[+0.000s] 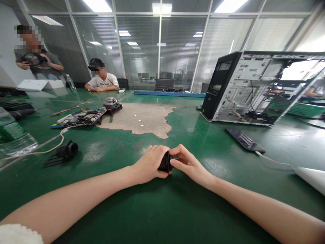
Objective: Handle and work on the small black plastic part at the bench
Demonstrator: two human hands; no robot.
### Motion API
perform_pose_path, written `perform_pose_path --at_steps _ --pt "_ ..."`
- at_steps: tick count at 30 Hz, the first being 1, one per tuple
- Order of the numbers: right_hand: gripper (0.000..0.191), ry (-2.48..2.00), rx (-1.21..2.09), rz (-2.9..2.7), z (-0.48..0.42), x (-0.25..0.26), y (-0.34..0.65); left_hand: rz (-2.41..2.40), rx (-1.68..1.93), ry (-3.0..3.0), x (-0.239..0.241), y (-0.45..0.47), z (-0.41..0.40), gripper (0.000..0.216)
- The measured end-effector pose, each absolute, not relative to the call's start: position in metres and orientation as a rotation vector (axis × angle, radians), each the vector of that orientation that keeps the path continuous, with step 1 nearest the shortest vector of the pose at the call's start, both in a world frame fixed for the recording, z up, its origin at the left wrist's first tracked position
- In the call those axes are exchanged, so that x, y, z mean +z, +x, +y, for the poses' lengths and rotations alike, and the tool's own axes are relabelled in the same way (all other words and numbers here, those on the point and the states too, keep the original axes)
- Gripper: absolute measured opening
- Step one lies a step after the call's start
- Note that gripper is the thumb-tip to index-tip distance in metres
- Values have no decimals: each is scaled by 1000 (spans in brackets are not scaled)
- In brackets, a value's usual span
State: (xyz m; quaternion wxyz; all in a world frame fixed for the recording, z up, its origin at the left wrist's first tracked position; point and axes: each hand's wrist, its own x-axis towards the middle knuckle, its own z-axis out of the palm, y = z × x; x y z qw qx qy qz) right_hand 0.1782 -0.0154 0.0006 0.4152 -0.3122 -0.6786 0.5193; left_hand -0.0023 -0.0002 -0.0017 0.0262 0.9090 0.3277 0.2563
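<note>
Between my hands, low over the green table, is a small black boxy part (165, 163) whose kind I cannot make out. My left hand (150, 162) wraps around it from the left, fingers over the top and thumb beneath. On its right face, the thumb and fingertips of my right hand (186, 162) pinch at a thin edge or plate. Much of the part is hidden by my left fingers. Left of my forearm lies a black plastic piece (66, 152) with a round opening and flat slats.
An open computer case (248, 88) stands at the right behind a black phone-like device (243, 139) on a cable. A circuit board (81, 117) with a fan-like cooler (111, 103) lies left. Plastic bottle (17, 135) at the left edge. Two people are across the table (122, 210).
</note>
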Motion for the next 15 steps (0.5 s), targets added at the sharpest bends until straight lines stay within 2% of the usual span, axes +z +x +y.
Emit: perform_pose_path --at_steps 8,12,15 --pt "28 -797 1384 -1750 -16 1 181 1011 771 2802 -1 -3 0 53" --pt "31 -754 1267 -1820 -18 -3 183 1016 758 2802 -1 -3 0 53" --pt "23 -755 1265 -1784 -18 -3 182 1017 770 2803 -1 -3 0 53"
